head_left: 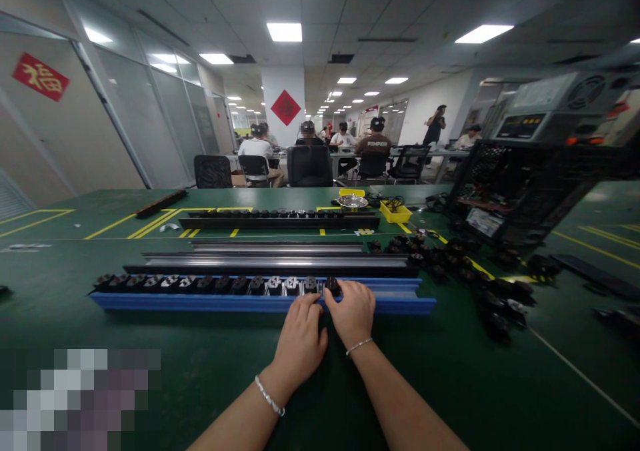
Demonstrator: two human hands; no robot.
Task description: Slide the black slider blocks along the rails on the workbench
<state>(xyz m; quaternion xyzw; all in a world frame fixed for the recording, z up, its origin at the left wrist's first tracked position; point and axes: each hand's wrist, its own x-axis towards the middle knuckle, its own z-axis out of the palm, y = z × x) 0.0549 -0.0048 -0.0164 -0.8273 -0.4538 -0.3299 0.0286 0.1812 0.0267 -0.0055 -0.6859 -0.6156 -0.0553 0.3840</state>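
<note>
A long blue channel rail [225, 304] lies crosswise on the green table. Black modules that look like power sockets [257, 284] sit in a row along it, from its left end to past the middle. My right hand [354, 309] pinches a black socket module [332, 285] between thumb and fingers, in the rail just right of the row. Beside it, my left hand [299, 334] lays its fingertips over the rail's front wall, close to the last module in the row. Its thumb is held apart, lower down. The undersides of both hands' fingers are hidden.
Dark and silver rails [280, 261] lie behind the blue one; farther back is another filled rail [280, 223]. Loose black modules [450, 257] are heaped right. An opened computer case [510, 191] stands behind them, near a yellow bin [395, 211] and metal bowl [353, 201]. People sit beyond.
</note>
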